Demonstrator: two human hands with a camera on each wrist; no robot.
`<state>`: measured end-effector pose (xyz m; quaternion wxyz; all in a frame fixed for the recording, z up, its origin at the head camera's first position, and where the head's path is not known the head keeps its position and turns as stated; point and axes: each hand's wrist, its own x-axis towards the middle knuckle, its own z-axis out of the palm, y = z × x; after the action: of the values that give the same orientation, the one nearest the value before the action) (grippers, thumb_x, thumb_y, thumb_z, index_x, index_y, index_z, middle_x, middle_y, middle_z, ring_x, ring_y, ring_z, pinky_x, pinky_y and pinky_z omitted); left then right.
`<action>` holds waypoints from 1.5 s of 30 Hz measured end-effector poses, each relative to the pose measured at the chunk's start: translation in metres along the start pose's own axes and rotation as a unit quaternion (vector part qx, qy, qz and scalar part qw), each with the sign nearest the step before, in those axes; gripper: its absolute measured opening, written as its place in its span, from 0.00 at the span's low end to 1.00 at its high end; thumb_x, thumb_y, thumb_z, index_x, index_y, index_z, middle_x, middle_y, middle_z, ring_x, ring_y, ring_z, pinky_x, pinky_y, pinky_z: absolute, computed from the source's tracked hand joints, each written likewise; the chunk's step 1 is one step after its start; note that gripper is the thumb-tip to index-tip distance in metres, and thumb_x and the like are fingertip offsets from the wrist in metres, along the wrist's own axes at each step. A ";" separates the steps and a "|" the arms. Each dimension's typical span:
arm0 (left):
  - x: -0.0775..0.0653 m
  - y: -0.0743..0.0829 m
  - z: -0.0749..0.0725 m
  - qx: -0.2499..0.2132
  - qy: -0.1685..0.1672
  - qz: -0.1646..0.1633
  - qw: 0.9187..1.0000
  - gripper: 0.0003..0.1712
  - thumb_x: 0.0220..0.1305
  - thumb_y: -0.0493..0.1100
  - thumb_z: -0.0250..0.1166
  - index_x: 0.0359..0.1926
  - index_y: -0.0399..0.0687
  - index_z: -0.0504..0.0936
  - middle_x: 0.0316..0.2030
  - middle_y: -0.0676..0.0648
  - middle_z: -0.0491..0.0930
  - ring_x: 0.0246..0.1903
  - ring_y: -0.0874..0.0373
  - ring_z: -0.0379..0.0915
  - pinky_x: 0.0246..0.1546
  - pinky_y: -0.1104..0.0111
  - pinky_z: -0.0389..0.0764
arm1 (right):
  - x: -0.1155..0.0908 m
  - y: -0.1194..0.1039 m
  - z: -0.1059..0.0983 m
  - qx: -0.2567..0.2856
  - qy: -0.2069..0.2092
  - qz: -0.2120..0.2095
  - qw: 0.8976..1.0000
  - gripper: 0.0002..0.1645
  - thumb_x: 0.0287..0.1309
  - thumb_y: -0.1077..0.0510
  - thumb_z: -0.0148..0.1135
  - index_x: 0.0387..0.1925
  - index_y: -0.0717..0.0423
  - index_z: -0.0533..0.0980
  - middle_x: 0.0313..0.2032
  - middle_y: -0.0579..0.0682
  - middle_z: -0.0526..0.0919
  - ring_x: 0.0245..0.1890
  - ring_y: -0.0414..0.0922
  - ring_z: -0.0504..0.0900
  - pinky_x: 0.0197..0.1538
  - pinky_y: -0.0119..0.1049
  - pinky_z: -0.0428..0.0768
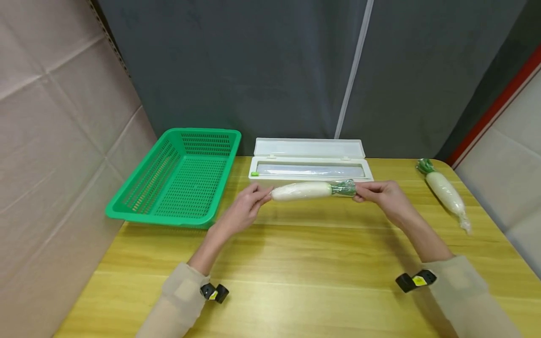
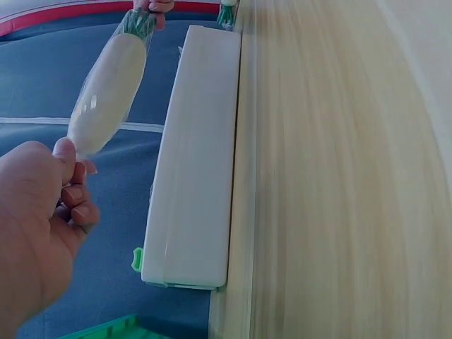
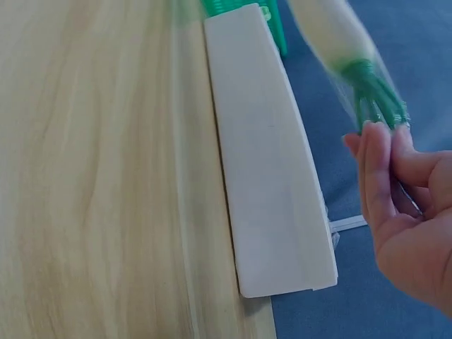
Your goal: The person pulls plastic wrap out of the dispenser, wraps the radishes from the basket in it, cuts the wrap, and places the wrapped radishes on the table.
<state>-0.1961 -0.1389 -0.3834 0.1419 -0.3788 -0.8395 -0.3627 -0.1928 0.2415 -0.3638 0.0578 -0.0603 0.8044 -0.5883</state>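
A white radish (image 1: 302,190) in clear plastic film is held level above the table between both hands. My left hand (image 1: 244,209) pinches the film at its tapered end. At the green leafy end, my right hand (image 1: 386,199) pinches the wrapping between thumb and fingers. The left wrist view shows the radish (image 2: 109,92) stretching from the left hand (image 2: 42,219) to the other hand's fingertips at the top. In the right wrist view the right hand (image 3: 413,198) grips the wrap by the green stalks. Behind the radish lies a white cling film dispenser (image 1: 310,162), its lid raised.
A green plastic basket (image 1: 203,220) stands on the left of the wooden table (image 1: 296,291). Another wrapped radish (image 1: 445,192) lies at the right edge, leaves toward the back. A dark grey panel (image 1: 236,70) rises behind the table.
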 end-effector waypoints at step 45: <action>0.007 0.010 0.000 -0.031 0.102 0.103 0.989 0.14 0.52 0.22 0.72 0.42 0.32 0.88 0.38 0.40 0.88 0.38 0.49 0.86 0.40 0.70 0.84 | 0.000 -0.001 0.012 0.026 -0.001 -0.023 0.999 0.27 0.79 0.48 0.47 0.41 0.73 0.70 0.30 0.49 0.80 0.25 0.40 0.79 0.29 0.33 0.80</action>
<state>-0.1930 -0.1307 -0.3750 0.2514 -0.4289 -0.7655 -0.4084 -0.1903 0.2294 -0.3662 0.0470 -0.0778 0.7873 -0.6099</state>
